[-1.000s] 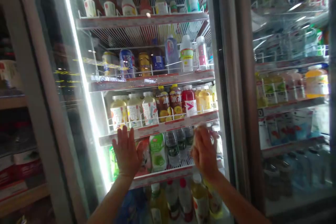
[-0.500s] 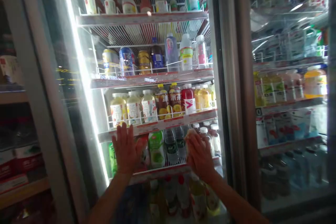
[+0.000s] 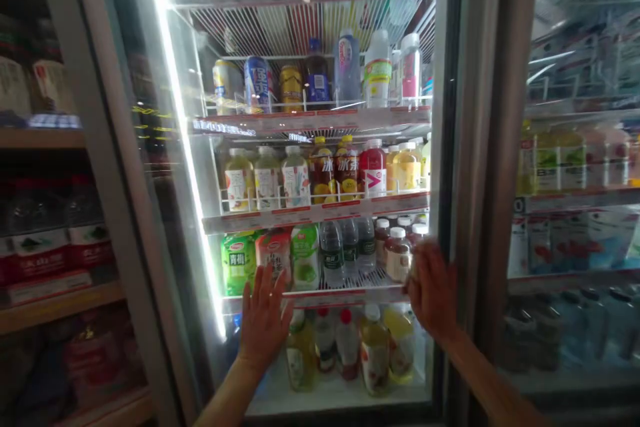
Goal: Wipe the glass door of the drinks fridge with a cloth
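Note:
I face a lit drinks fridge behind a glass door (image 3: pixel 320 33). My left hand (image 3: pixel 263 320) lies flat on the glass with its fingers spread, over the lower shelf rail (image 3: pixel 345 295) and the bottom row of bottles (image 3: pixel 350 347). My right hand (image 3: pixel 433 290) presses on the glass at the door's right frame (image 3: pixel 450 147), fingers together and blurred. A pale patch shows at its fingertips; I cannot make out what it is. Green and clear bottles (image 3: pixel 305 257) stand behind the glass between my hands.
Higher shelves hold rows of bottles and cans (image 3: pixel 320 170). A second glass-door fridge (image 3: pixel 575 213) full of drinks stands to the right. On the left, wooden shelves (image 3: pixel 50 300) carry red and white boxes. A bright light strip (image 3: pixel 185 147) runs down the fridge's left side.
Both hands have slid down the glass. My right hand has moved right, from the door's middle to its right frame. The view has shifted so the fridge sits higher and further right.

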The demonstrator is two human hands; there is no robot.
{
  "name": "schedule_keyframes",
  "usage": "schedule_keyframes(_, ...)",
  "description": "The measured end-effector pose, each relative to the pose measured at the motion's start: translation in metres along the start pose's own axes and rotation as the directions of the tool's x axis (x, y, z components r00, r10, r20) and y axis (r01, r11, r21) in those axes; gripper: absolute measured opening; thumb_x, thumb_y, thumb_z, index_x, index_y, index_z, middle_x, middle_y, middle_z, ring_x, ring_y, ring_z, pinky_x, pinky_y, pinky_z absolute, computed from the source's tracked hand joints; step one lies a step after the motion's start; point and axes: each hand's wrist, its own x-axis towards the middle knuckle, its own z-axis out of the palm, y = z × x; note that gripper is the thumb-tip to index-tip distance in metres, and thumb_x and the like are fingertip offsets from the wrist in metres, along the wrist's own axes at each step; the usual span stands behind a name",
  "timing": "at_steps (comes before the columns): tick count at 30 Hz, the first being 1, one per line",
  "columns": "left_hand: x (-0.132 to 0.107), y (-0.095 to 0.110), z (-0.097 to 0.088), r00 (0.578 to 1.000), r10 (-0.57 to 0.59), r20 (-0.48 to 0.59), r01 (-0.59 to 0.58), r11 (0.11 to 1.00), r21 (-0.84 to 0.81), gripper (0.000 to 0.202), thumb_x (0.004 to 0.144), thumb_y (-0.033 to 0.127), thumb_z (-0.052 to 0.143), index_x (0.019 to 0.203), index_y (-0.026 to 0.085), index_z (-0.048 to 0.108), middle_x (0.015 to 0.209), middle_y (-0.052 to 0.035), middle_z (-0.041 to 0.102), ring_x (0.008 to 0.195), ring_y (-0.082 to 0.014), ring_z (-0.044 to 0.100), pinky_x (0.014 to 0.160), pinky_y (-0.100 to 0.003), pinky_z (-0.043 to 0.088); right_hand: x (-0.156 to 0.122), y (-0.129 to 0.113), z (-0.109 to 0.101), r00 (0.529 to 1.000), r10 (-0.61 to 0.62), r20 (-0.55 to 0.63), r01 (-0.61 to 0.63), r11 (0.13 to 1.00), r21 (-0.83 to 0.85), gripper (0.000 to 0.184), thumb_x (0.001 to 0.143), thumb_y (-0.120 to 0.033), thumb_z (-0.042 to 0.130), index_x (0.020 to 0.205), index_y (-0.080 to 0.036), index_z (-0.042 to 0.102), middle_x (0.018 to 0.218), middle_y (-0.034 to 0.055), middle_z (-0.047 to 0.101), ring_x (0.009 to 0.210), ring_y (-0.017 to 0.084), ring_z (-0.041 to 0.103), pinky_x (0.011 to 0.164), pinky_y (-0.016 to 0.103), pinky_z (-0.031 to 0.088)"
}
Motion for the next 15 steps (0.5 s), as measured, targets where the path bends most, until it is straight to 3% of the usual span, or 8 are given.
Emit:
schedule_keyframes(2, -0.005, 0.001, 0.001, 1.0, -0.021, 0.009, 0.021, 1.0, -0.01, 0.067, 0.086, 0.025, 0.046, 0.145, 0.024, 0.014, 0.152, -0.01, 0.015, 0.14, -0.0256, 0.013, 0.113, -0.046, 0.016, -0.009, 0.001, 0.001, 0.994, 0.102, -0.031, -0.103, 0.994, -0.021, 0.067, 0.085, -0.018, 0.043, 0.146, -0.017, 0.014, 0.149, 0.0145, 0.022, 0.138, 0.028, 0.022, 0.109, 0.053, 0.022)
schedule_keyframes(3, -0.008, 0.002, 0.002, 0.999, -0.033, 0.011, 0.034, 0.999, -0.02, 0.066, 0.086, 0.025, 0.046, 0.145, 0.024, 0.015, 0.152, -0.0101, 0.015, 0.14, -0.0257, 0.013, 0.113, -0.046, 0.016, -0.016, -0.002, 0.001, 0.999, 0.054, 0.003, -0.054, 0.999, -0.004, 0.067, 0.084, -0.017, 0.042, 0.146, -0.017, 0.016, 0.149, 0.0139, 0.023, 0.138, 0.028, 0.022, 0.11, 0.053, 0.021)
schedule_keyframes(5, -0.011, 0.003, 0.002, 0.998, -0.055, 0.016, 0.055, 0.998, -0.037, 0.065, 0.087, 0.026, 0.046, 0.145, 0.023, 0.016, 0.152, -0.0103, 0.015, 0.14, -0.0261, 0.013, 0.113, -0.047, 0.016, -0.029, -0.013, -0.001, 0.971, -0.205, 0.122, 0.194, 0.976, 0.095, 0.063, 0.083, -0.011, 0.041, 0.143, -0.02, 0.026, 0.147, 0.0096, 0.031, 0.138, 0.023, 0.024, 0.113, 0.048, 0.019)
schedule_keyframes(8, -0.014, 0.004, 0.003, 0.998, -0.05, 0.036, 0.051, 0.997, -0.052, 0.061, 0.086, 0.026, 0.046, 0.143, 0.022, 0.023, 0.151, -0.0104, 0.017, 0.14, -0.0258, 0.013, 0.113, -0.046, 0.015, -0.023, -0.021, -0.003, 0.825, -0.533, 0.188, 0.489, 0.84, 0.235, 0.057, 0.082, -0.005, 0.039, 0.135, -0.025, 0.041, 0.142, 0.0024, 0.04, 0.136, 0.015, 0.027, 0.115, 0.041, 0.015)
schedule_keyframes(9, -0.015, 0.003, 0.002, 0.998, -0.047, 0.046, 0.049, 0.997, -0.052, 0.059, 0.086, 0.026, 0.046, 0.142, 0.022, 0.027, 0.151, -0.0104, 0.018, 0.14, -0.0254, 0.014, 0.113, -0.046, 0.015, -0.013, -0.019, -0.003, 0.83, -0.527, 0.182, 0.487, 0.844, 0.224, 0.055, 0.083, -0.006, 0.039, 0.134, -0.024, 0.041, 0.142, 0.0029, 0.041, 0.136, 0.015, 0.027, 0.116, 0.041, 0.013)
schedule_keyframes(12, -0.019, 0.002, 0.002, 0.997, -0.04, 0.062, 0.042, 0.999, -0.035, 0.055, 0.086, 0.026, 0.045, 0.139, 0.021, 0.033, 0.15, -0.0111, 0.022, 0.14, -0.0249, 0.014, 0.113, -0.046, 0.015, 0.023, -0.008, -0.002, 0.957, -0.274, 0.097, 0.266, 0.96, 0.084, 0.054, 0.085, -0.013, 0.041, 0.138, -0.017, 0.035, 0.143, 0.01, 0.038, 0.139, 0.022, 0.02, 0.114, 0.05, 0.01)
schedule_keyframes(13, -0.021, 0.001, 0.002, 0.997, -0.04, 0.065, 0.041, 0.999, -0.025, 0.054, 0.086, 0.027, 0.045, 0.139, 0.02, 0.034, 0.15, -0.0117, 0.022, 0.14, -0.0249, 0.013, 0.113, -0.046, 0.015, 0.03, -0.007, -0.002, 0.968, -0.24, 0.077, 0.236, 0.97, 0.063, 0.054, 0.085, -0.014, 0.041, 0.139, -0.016, 0.034, 0.144, 0.011, 0.037, 0.139, 0.023, 0.018, 0.114, 0.051, 0.01)
schedule_keyframes(15, -0.022, 0.001, 0.0, 0.996, -0.04, 0.074, 0.04, 0.999, -0.009, 0.053, 0.086, 0.026, 0.045, 0.138, 0.018, 0.036, 0.149, -0.0126, 0.023, 0.14, -0.0248, 0.013, 0.113, -0.046, 0.016, 0.032, -0.009, -0.002, 0.912, -0.399, 0.093, 0.39, 0.915, 0.106, 0.052, 0.085, -0.013, 0.04, 0.136, -0.018, 0.039, 0.144, 0.0078, 0.036, 0.14, 0.021, 0.017, 0.115, 0.05, 0.009)
